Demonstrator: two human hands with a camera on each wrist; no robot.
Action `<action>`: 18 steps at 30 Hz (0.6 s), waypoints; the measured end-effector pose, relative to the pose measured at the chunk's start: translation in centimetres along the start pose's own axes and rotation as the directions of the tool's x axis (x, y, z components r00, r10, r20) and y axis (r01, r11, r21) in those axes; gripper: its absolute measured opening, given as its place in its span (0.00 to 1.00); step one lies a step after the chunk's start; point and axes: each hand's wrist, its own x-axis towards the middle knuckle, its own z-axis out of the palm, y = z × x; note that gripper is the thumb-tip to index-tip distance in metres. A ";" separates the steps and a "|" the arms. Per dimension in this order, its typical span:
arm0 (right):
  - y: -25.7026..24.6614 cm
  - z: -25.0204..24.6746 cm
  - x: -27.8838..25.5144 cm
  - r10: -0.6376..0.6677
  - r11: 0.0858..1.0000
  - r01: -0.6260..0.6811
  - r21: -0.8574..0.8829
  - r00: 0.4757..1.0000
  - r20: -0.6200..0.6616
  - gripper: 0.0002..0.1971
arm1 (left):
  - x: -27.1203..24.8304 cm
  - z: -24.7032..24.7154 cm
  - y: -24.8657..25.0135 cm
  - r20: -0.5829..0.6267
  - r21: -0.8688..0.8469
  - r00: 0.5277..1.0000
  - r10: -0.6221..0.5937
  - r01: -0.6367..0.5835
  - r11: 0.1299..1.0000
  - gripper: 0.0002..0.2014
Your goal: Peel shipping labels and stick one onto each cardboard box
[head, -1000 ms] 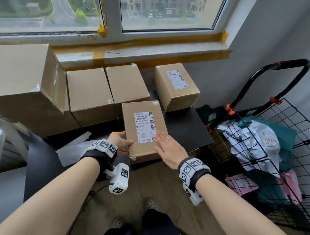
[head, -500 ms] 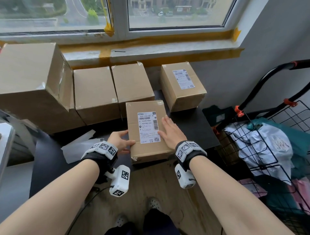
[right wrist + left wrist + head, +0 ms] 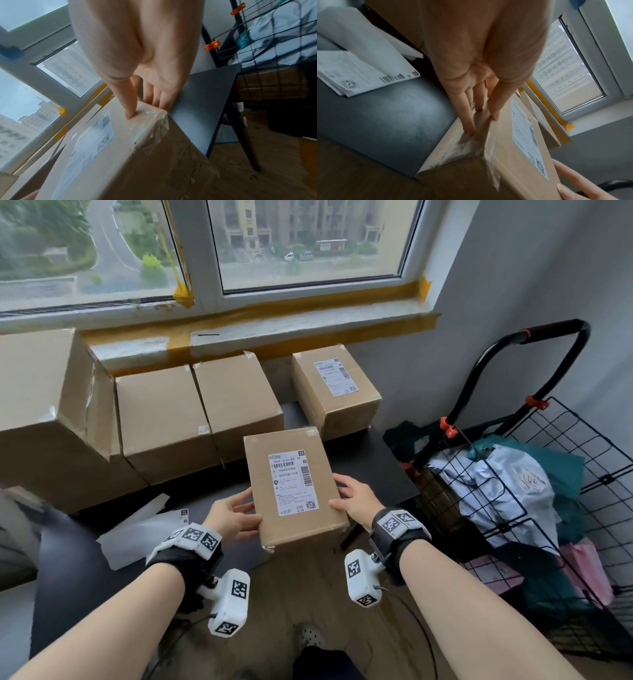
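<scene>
A cardboard box [image 3: 291, 450] with a white shipping label [image 3: 294, 484] on top sits at the front of the dark table [image 3: 376, 470], its near end past the table edge. My left hand [image 3: 233, 513] grips its left side, thumb on top and fingers [image 3: 469, 121] down the side. My right hand [image 3: 352, 498] grips the right side, thumb [image 3: 130, 108] on the top near the taped corner. A second labelled box [image 3: 335, 392] stands behind, under the window. Two plain boxes [image 3: 161, 412] [image 3: 236, 395] and a big one [image 3: 44, 405] stand at the left.
Label sheets and backing paper [image 3: 137, 529] lie on the table to the left of my hands. A black wire cart [image 3: 548, 474] full of bags stands right of the table. The windowsill and wall close off the back.
My right hand has come off the label and taken the box's right edge. My left hand has moved up the left side. The view has tilted upward.
</scene>
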 end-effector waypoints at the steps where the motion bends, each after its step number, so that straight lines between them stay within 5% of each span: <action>1: 0.2 -0.7 -0.4 0.009 1.000 -0.009 0.011 1.000 -0.012 0.31 | 0.0 0.6 -0.1 0.024 0.004 1.000 0.003 -0.003 1.000 0.34; 18: 3.4 -17.5 1.7 0.087 0.995 -0.083 0.049 0.991 -0.100 0.33 | 5.5 16.4 -0.2 0.156 0.068 0.986 0.062 -0.073 0.995 0.38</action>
